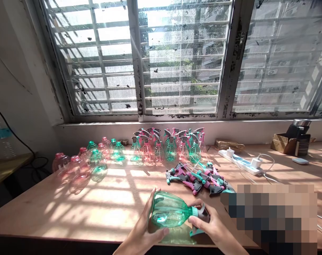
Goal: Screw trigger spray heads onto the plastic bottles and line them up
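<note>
A clear green spray bottle (170, 209) lies on its side in the air above the table's front edge, its neck toward the right. Around its base end is my left hand (148, 221), thumb below and fingers behind. My right hand (207, 221) closes on the grey and teal spray head (200, 213) at the bottle's neck. Inside the bottle a thin tube shows. Just beyond my hands lies a heap of loose pink, teal and grey spray heads (199, 179).
Pink and green bottles without heads (75, 170) stand at the left. Rows of bottles with spray heads (170, 148) stand by the window wall. A white power strip (240, 162) with plugs and cables, and a cardboard box (284, 143), are at the right. A blurred patch covers the lower right.
</note>
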A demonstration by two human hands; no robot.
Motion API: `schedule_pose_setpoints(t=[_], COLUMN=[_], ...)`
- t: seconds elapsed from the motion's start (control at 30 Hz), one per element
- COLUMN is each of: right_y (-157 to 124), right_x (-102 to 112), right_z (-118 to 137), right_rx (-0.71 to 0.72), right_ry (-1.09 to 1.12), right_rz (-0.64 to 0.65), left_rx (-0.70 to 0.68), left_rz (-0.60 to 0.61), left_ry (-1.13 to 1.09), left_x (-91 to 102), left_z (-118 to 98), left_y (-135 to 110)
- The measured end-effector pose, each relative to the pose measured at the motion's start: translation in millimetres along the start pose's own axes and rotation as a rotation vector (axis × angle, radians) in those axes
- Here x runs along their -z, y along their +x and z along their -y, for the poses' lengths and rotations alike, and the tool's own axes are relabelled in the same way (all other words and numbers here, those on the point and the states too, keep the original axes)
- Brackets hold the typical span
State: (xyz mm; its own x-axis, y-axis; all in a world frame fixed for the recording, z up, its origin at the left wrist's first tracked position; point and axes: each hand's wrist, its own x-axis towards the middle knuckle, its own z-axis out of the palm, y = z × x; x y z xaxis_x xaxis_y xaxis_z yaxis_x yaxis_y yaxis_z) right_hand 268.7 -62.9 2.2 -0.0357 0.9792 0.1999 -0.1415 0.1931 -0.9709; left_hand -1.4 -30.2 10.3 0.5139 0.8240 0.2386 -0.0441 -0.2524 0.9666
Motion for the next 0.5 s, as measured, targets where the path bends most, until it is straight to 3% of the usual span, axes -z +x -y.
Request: schedule_pose_setpoints(t=[0.17,0.27,0.33,0.5], right_y=[0.1,0.4,0.6,0.3], right_x=[0.0,0.5,0.5,0.1], right_z=[-2.3,-2.3,-1.0,3.0], right_rx=[0.003,0.007,0.004,-0.002], right_ry=[-0.002,-0.001,-0.006,-0.016], right_rz=[-0.009,0.0,0.002,0.012], left_rx=[0.027,0.033,0.059,0.034], left_rz=[0.046,0.003,-0.035,0.001], left_ry=[-0.114,-0.095,-0.074,-0.098], left_x=[-5.7,-6.6,-5.8,-5.7], left_z=[-13.1,-18.1,-17.3,-6.0], left_y=[3.7,3.0,2.1,2.5])
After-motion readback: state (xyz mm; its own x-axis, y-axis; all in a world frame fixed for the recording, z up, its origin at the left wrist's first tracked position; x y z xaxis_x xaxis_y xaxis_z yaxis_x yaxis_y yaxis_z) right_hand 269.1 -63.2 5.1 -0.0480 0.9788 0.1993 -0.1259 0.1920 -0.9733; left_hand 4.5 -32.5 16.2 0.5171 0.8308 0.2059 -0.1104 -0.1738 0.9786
